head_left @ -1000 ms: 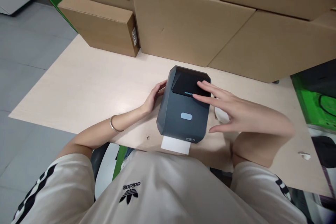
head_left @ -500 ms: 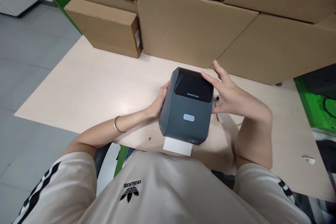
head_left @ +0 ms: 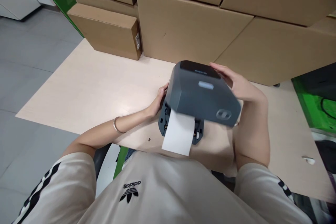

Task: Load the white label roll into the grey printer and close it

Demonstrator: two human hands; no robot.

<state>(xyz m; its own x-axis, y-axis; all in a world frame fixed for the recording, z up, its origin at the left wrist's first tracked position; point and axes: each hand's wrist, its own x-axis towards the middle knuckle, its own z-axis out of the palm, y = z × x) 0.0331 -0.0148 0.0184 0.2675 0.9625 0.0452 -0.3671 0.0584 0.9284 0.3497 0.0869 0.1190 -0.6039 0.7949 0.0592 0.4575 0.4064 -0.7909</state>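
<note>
A dark grey label printer stands on the table, its cover (head_left: 199,94) lifted off the base (head_left: 198,134) and tilted to the right. From the base a white strip of label paper (head_left: 180,134) runs out toward me. My right hand (head_left: 233,80) is closed on the far right side of the cover, its fingertips partly hidden behind it. At the printer's left side, my left hand (head_left: 157,103) grips the base; its fingers are partly hidden. The inside of the printer shows only at its front edge.
Large cardboard boxes (head_left: 189,24) are stacked along the back of the table (head_left: 112,87). A flatter cardboard box (head_left: 112,38) leans there at the left. A small white object (head_left: 309,160) lies on the right side of the table.
The printer's cover has come up and swung to the right with my right hand, baring the front of the base and more of the paper. My left hand has stayed in place.
</note>
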